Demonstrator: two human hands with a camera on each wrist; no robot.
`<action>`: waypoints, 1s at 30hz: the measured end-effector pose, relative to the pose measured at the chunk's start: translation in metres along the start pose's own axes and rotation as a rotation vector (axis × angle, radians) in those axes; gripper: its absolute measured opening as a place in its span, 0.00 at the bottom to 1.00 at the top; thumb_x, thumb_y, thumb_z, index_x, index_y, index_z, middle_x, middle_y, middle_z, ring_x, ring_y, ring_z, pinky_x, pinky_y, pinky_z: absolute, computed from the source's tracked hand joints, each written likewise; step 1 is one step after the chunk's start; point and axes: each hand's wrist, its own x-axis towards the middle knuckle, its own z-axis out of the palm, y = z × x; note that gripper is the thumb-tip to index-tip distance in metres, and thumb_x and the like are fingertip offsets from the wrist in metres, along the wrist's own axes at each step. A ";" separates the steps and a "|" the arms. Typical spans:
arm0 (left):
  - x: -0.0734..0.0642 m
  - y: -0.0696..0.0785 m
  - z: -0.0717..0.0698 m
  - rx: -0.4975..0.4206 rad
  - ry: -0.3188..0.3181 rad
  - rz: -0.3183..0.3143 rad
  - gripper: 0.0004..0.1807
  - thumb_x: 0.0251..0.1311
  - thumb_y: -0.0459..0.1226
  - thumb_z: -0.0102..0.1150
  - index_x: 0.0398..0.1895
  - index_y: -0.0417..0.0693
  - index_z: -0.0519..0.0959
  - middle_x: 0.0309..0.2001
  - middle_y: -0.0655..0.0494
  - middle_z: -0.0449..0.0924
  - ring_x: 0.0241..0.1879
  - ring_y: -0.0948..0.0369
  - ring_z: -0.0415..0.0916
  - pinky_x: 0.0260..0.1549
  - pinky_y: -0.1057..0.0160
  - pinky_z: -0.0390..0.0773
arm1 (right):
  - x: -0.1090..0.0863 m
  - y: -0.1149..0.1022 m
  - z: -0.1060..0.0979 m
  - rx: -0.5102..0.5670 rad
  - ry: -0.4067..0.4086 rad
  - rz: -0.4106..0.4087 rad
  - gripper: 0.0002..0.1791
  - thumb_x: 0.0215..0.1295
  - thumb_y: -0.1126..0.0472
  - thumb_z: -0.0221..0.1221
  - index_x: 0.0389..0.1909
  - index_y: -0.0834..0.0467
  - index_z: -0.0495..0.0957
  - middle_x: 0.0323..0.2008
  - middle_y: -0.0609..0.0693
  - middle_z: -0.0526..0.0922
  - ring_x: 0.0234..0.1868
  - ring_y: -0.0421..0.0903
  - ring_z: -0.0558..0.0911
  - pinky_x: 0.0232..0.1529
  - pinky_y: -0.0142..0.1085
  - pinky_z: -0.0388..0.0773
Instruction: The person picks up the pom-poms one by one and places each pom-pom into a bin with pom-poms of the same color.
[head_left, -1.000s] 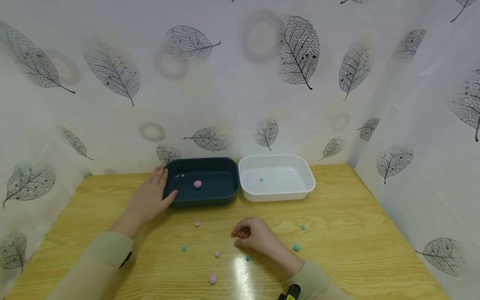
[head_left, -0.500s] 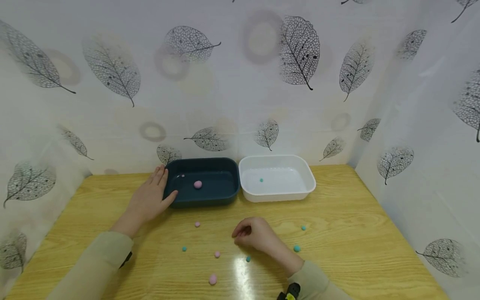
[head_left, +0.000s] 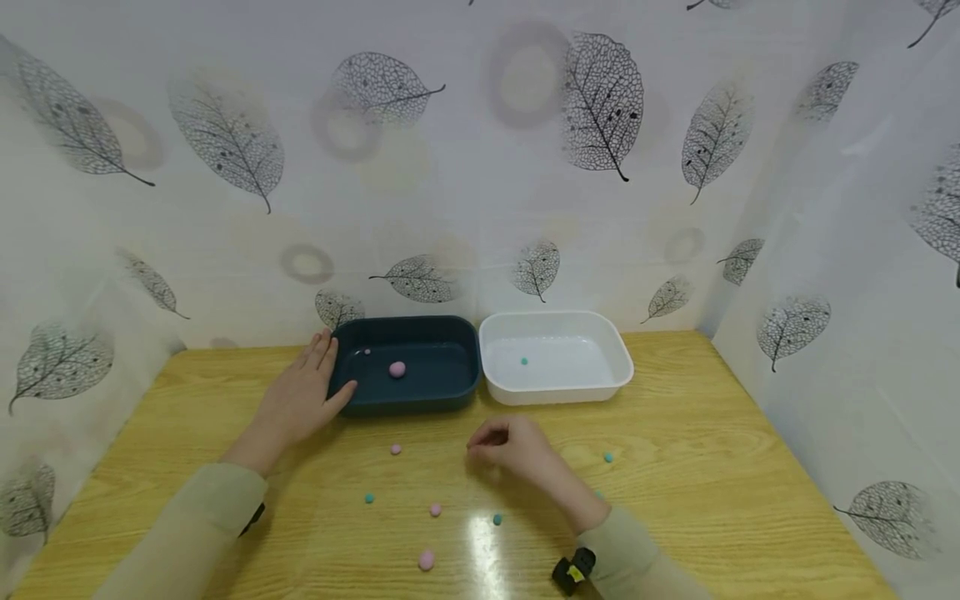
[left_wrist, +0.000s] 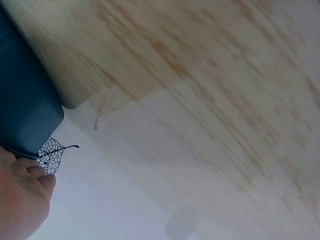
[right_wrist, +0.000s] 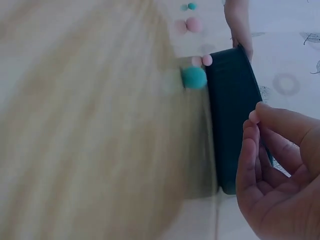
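A dark blue tray (head_left: 408, 400) stands at the back of the table, with two pink balls (head_left: 397, 369) of different sizes inside. My left hand (head_left: 300, 400) rests against its left end, fingers extended along the side and thumb at the front rim. In front of the trays, my right hand (head_left: 517, 450) is held just above the table. The right wrist view shows it pinching a small pink ball (right_wrist: 254, 116) between thumb and fingertip. A white tray (head_left: 555, 397) sits close against the blue one, holding a tiny green ball (head_left: 524, 361).
Loose on the wooden table (head_left: 712, 500) lie pink balls (head_left: 426, 560) and green balls (head_left: 497, 519), several in all. One green ball is mostly hidden behind my right forearm. A leaf-patterned sheet (head_left: 465, 183) encloses the back and sides.
My right hand has lifted slightly and moved away from me, toward the trays. Its forearm now covers most of a green ball on the right. My left hand stays in place.
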 end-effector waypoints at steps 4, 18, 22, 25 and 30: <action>-0.001 0.001 -0.002 0.002 0.010 0.004 0.46 0.79 0.54 0.49 0.81 0.24 0.52 0.84 0.28 0.44 0.84 0.35 0.44 0.83 0.38 0.53 | 0.008 -0.011 -0.007 0.001 0.020 -0.035 0.03 0.66 0.66 0.71 0.38 0.63 0.90 0.36 0.56 0.92 0.34 0.34 0.82 0.38 0.26 0.80; -0.002 0.003 -0.004 0.013 0.006 0.007 0.46 0.80 0.54 0.49 0.82 0.25 0.51 0.84 0.28 0.44 0.84 0.35 0.44 0.82 0.38 0.54 | 0.051 -0.045 -0.029 -0.011 0.101 -0.059 0.06 0.69 0.64 0.70 0.43 0.61 0.91 0.41 0.56 0.92 0.37 0.42 0.88 0.39 0.32 0.84; -0.001 0.002 -0.002 0.012 0.008 0.008 0.46 0.80 0.54 0.49 0.82 0.25 0.51 0.84 0.29 0.44 0.85 0.35 0.44 0.82 0.37 0.54 | 0.063 -0.048 -0.030 -0.008 0.111 -0.048 0.08 0.70 0.63 0.69 0.45 0.61 0.91 0.43 0.56 0.92 0.40 0.45 0.89 0.42 0.34 0.86; -0.001 0.001 -0.001 0.011 0.012 0.010 0.46 0.80 0.54 0.49 0.82 0.26 0.51 0.84 0.29 0.44 0.84 0.35 0.44 0.82 0.37 0.53 | 0.071 -0.049 -0.030 0.005 0.119 -0.036 0.09 0.70 0.63 0.69 0.46 0.62 0.91 0.45 0.56 0.92 0.43 0.48 0.89 0.45 0.36 0.87; -0.001 0.001 0.000 0.012 0.019 0.013 0.46 0.80 0.54 0.49 0.82 0.25 0.51 0.84 0.29 0.45 0.84 0.35 0.45 0.82 0.37 0.53 | 0.085 -0.051 -0.028 0.005 0.132 -0.032 0.09 0.71 0.62 0.69 0.47 0.62 0.90 0.46 0.56 0.92 0.46 0.51 0.89 0.48 0.38 0.87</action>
